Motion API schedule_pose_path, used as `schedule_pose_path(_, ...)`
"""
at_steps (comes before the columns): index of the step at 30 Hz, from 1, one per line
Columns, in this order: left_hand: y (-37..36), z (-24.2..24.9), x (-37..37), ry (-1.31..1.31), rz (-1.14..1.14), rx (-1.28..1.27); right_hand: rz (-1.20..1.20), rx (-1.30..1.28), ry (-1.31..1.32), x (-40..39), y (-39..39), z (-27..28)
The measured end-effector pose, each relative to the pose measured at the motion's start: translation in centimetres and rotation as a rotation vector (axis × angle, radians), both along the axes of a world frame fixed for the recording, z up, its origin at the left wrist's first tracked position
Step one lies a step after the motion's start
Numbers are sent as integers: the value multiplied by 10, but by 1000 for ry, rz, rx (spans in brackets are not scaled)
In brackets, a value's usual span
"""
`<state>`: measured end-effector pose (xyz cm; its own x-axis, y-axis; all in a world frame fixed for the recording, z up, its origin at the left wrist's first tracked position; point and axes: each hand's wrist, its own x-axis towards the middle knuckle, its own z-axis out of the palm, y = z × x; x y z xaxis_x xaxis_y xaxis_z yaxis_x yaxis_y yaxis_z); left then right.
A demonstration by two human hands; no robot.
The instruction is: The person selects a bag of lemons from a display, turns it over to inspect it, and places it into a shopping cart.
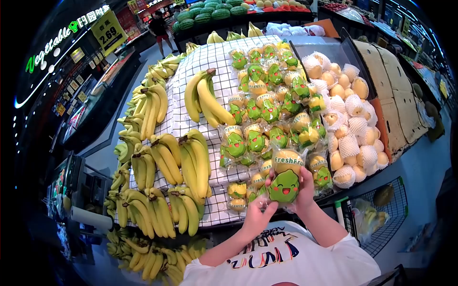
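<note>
Across a stand, white grid-patterned cloth (222, 59) lies under banana bunches (194, 162) and bagged fruit (255, 140), in a shop with a lit sign (59, 45). Beside them, a dark tray (307, 51) holds foam-netted fruit (358, 126); a wire cart (389, 231) holds a plastic bag (366, 219). Over the stand's near edge, the left hand (259, 217), partly closed, pinches a FreshFruit packet (286, 178) low; the right hand (305, 193) grips its right side

Glossy clear plastic, matt foam

Plastic bags (255, 140) crinkled and shiny; foam nets (349, 145) matt; checked cover (221, 57) smooth.
</note>
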<state>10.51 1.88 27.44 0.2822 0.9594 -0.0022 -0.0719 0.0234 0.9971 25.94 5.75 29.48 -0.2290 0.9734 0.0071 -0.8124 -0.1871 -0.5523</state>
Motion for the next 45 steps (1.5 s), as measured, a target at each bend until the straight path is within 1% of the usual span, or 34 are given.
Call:
schedule_pose_path(1,-2,-21,-7,-92,-78,-21,-11,15,-23,-4,0,1)
schedule_pose_path(4,-6,-25,-24,-56,-154,106,26,9,15,-19,-1,-1)
schedule_pose_path(7,-12,-19,-36,-178,-149,35,87,-28,93,-36,-2,-5)
schedule_pose_path(9,-14,-21,-49,-191,-182,2,127,-71,143,-47,-6,-5)
schedule_pose_path(10,-14,-29,-59,-154,-223,51,101,-115,150,-54,-10,-6)
schedule_pose_path(13,-14,-41,-78,-163,-336,-23,27,-212,164,-76,-15,-2)
schedule_pose_path(14,-14,-49,-81,-206,-369,-16,117,-183,195,-74,-17,-8)
schedule_pose_path(17,-11,-49,-89,-232,-422,-78,73,-180,213,-80,-19,-16)
schedule_pose_path(20,-8,-54,-92,-234,-412,-61,0,-192,188,-81,-17,-15)
schedule_pose_path(24,-7,-69,-93,-286,-297,-11,-52,-221,72,-67,-1,-1)
schedule_pose_path(25,-6,-71,-95,-243,-281,-33,-34,-197,3,-55,8,-2)
schedule_pose_path(27,-5,-80,-101,-155,-247,-83,-69,-231,-268,-35,27,4)
schedule_pose_path(29,-8,-94,-107,-5,-205,-67,-304,-123,-504,-32,52,24)
schedule_pose_path(31,-8,-102,-111,103,-144,-18,-475,55,-759,-5,106,13)
schedule_pose_path(32,-10,-102,-114,194,-129,11,-557,113,-981,0,125,24)
schedule_pose_path(33,-12,-98,-115,224,-110,34,-642,174,-1201,4,144,34)
schedule_pose_path(35,-15,-109,-116,311,-106,158,-728,320,-1373,14,186,45)
schedule_pose_path(37,-16,-106,-118,364,-147,188,-818,385,-1632,26,234,47)
schedule_pose_path(38,-16,-105,-119,381,-143,210,-818,392,-1626,28,253,49)
schedule_pose_path(39,-16,-103,-119,397,-139,230,-889,356,-1710,28,274,44)
schedule_pose_path(42,-17,-97,-122,418,-89,268,-855,175,-1877,20,307,49)
schedule_pose_path(45,-20,-99,-128,435,-57,232,-1017,206,-2090,14,325,39)
